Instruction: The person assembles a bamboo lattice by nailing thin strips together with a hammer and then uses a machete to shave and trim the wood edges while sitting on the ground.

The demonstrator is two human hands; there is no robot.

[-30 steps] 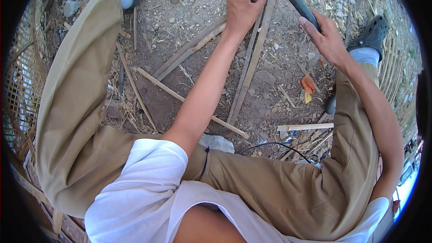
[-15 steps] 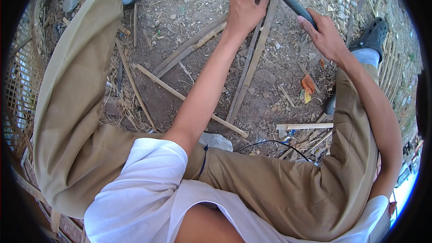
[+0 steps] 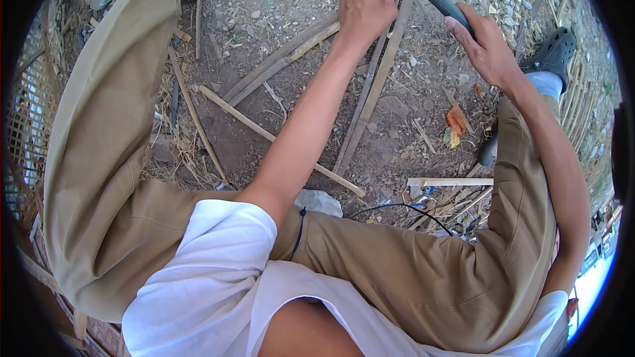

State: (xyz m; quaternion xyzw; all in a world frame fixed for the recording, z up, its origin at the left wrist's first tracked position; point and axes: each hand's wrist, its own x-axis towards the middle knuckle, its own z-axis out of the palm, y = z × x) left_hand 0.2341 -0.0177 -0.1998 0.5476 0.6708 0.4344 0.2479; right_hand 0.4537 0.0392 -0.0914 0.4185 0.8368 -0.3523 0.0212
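Observation:
My right hand (image 3: 488,47) is closed round the handle of a hammer (image 3: 442,1), near the top of the view. The grey hammer head is right beside the fingers of my left hand (image 3: 366,5). Those fingers are bent together at the far end of two narrow wooden strips (image 3: 378,89); what they pinch, if anything, is hidden. The strips lean close together, running from my left hand down toward me. Left of them, another pair of wooden strips (image 3: 281,59) passes under my left forearm.
A thin wooden stick (image 3: 241,124) lies slantwise across the dirt. Nearer me are a pale stone (image 3: 319,203), a black cord (image 3: 407,205) and a short wood piece (image 3: 450,182). An orange leaf (image 3: 456,121) lies toward my right shoe (image 3: 554,54). Woven lattice (image 3: 30,119) stands at left.
Both hands and the hammer sit slightly higher in the picture, and the view has shifted a little. The hammer head remains close to my left fingers; my grip on the handle is unchanged.

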